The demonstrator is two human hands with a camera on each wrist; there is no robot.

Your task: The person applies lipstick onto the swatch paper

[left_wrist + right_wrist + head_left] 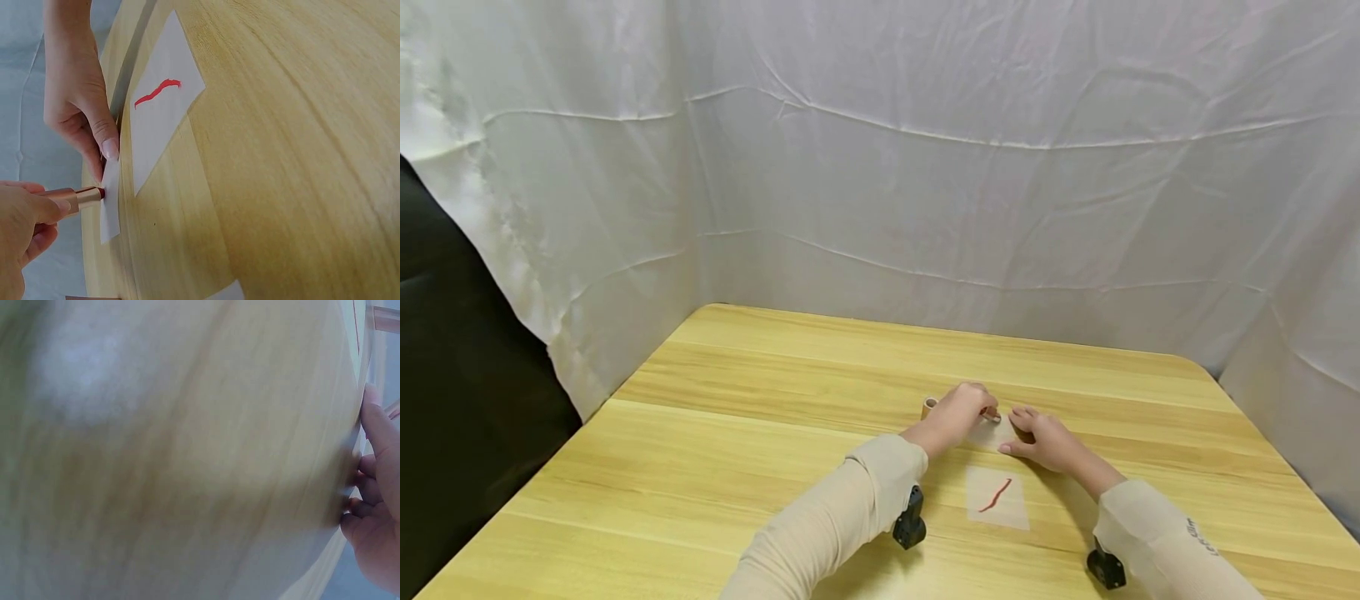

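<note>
My left hand [958, 414] pinches a lipstick [78, 200] with a rose-gold tube. In the left wrist view, the lipstick's red tip meets or nearly meets a small white paper [110, 212] on the table. My right hand [1047, 440] rests at that paper's other side, with thumb and fingers spread and touching its edge or the tabletop beside it. Closer to me lies a second white paper [1006, 518] bearing a wavy red stroke [995, 495]. Much of the far paper is hidden by both hands in the head view.
A short rose-gold cylinder, perhaps the lipstick cap [930, 406], stands upright just left of my left hand. Everything lies on a wood-grain table [737, 467]. Pale cloth [880, 192] hangs behind it and at the sides. A corner of white paper [230, 292] shows in the left wrist view.
</note>
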